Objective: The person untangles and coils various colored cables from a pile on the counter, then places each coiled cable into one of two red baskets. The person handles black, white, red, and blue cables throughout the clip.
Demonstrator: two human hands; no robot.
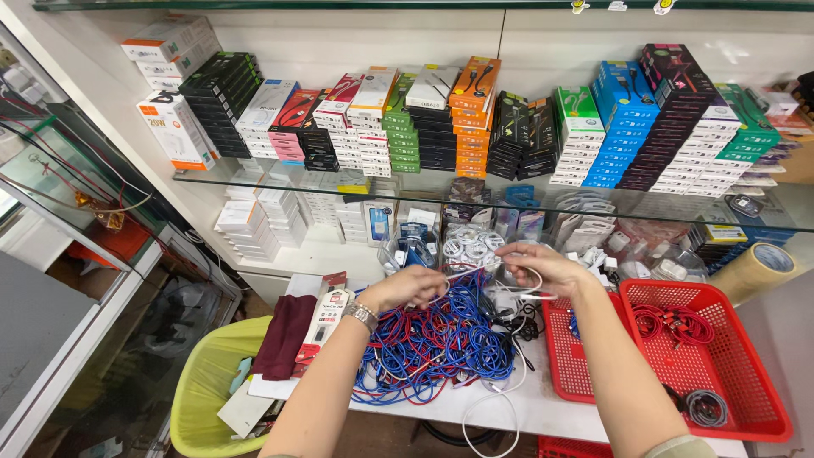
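Both my hands are raised over a tangled heap of blue and red cables (437,339) on a white table (543,407). My left hand (413,286), with a metal watch on the wrist, pinches one end of a white cable (496,407). My right hand (538,265) grips the same white cable, which loops beside it and trails down off the table's front edge. The stretch of white cable between the hands is taut.
A red plastic basket (746,399) at right holds coiled red and grey cables. A yellow bin (199,394) sits at lower left beside a maroon cloth (284,335). Glass shelves (254,180) behind carry stacked cable boxes; a tape roll (759,270) lies at right.
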